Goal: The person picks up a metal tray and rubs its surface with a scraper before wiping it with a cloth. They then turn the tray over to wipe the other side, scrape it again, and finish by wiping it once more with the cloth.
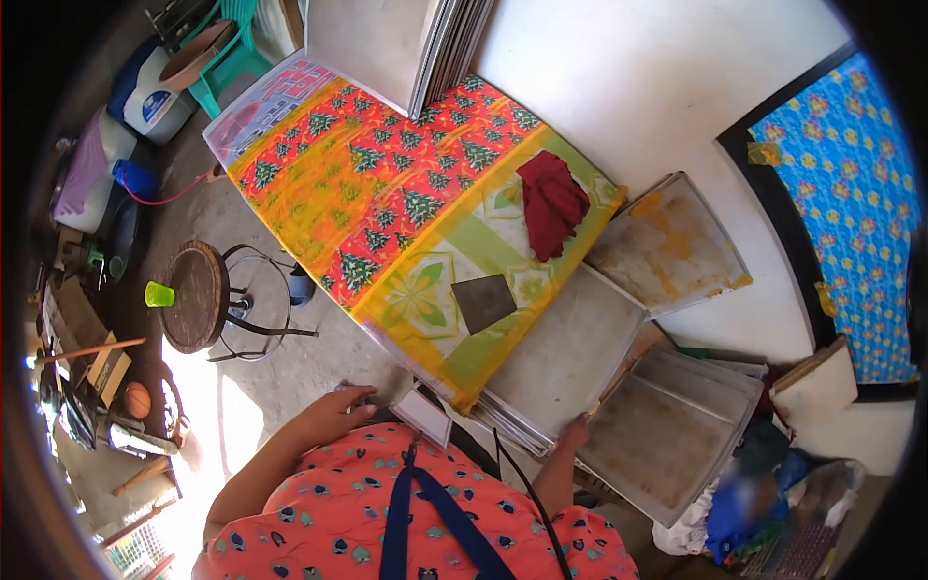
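My left hand (338, 416) is held in front of my waist, near the front corner of the table (411, 372). Its fingers are stretched out and nothing shows in them. At the right, my right hand (570, 437) is at the near edge of the top metal baking tray (570, 348) in a stack. It appears to grip that edge, with most of its fingers hidden. Another shallow metal tray (667, 435) lies just right of this hand. On the patterned tablecloth are a dark square plate (484, 304) and a crumpled dark red cloth (553, 205).
More metal trays (372, 48) stand stacked at the table's far end. A stained tray (672, 242) leans by the wall. To the left are a round stool (193, 295) with a green cup (159, 295) and a green chair (227, 72). Bagged clothes (744, 512) lie at lower right.
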`<control>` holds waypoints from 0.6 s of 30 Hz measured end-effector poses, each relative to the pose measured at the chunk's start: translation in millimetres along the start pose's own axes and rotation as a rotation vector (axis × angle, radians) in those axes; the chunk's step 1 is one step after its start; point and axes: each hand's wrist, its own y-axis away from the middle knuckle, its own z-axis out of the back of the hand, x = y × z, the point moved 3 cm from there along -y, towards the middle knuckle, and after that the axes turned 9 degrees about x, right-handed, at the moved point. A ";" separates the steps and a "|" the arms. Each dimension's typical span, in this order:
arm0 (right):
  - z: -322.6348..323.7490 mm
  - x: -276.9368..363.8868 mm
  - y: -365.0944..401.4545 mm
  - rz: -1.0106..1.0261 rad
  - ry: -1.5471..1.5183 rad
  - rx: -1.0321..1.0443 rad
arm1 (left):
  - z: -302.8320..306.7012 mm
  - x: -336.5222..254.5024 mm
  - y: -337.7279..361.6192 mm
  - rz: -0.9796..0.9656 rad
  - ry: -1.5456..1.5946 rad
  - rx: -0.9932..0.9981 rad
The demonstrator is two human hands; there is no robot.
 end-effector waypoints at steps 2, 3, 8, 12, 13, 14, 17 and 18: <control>49.7 33.8 31.1 0.087 0.157 -0.123 | 4.2 1.4 3.6 -0.036 -0.018 0.011; 67.6 37.7 40.1 0.085 0.217 -0.175 | 7.4 1.8 6.1 -0.053 -0.028 0.012; 183.7 46.9 76.9 0.249 0.421 -0.525 | 23.9 21.5 22.6 -0.092 -0.081 0.031; 241.9 118.0 175.4 0.150 0.451 -0.575 | 29.5 44.0 35.8 -0.155 -0.129 0.026; 231.6 108.6 173.8 0.233 0.442 -0.639 | 30.1 49.4 38.9 -0.161 -0.134 0.031; 219.9 103.4 177.2 0.318 0.432 -0.703 | 30.2 54.9 42.0 -0.169 -0.138 0.036; 166.0 82.0 182.1 0.323 0.493 -0.764 | 32.0 74.6 51.0 -0.188 -0.175 0.025; 154.5 73.7 178.3 0.270 0.436 -0.814 | 32.9 79.3 53.1 -0.196 -0.189 0.012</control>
